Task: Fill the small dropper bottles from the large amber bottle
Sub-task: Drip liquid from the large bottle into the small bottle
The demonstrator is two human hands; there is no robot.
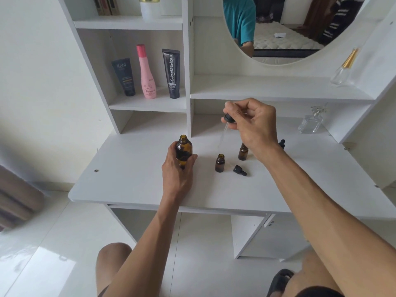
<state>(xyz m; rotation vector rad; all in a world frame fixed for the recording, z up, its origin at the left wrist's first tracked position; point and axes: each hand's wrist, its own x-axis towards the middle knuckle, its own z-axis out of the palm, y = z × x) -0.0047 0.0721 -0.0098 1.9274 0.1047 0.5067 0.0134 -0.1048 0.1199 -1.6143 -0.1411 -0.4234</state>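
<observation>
The large amber bottle (184, 147) stands uncapped on the white desk (132, 185), with my left hand (176, 168) wrapped around its lower body. My right hand (254, 123) holds a dropper (227, 123) by its black cap and bulb, well above the desk. The dropper's clear glass tube slants down toward a small amber bottle (220, 162) that stands open. A second small amber bottle (243, 152) stands behind it, its top hidden by my right wrist. A black dropper cap (239, 169) lies on its side beside the first small bottle. Another black dropper cap (282, 143) shows past my wrist.
Left shelf holds a dark tube (124, 77), a pink bottle (146, 71) and a black tube (171, 73). Clear glass perfume bottles stand at the right: one (311, 122) at desk level, one (344, 68) on the shelf above. An oval mirror (289, 28) hangs behind.
</observation>
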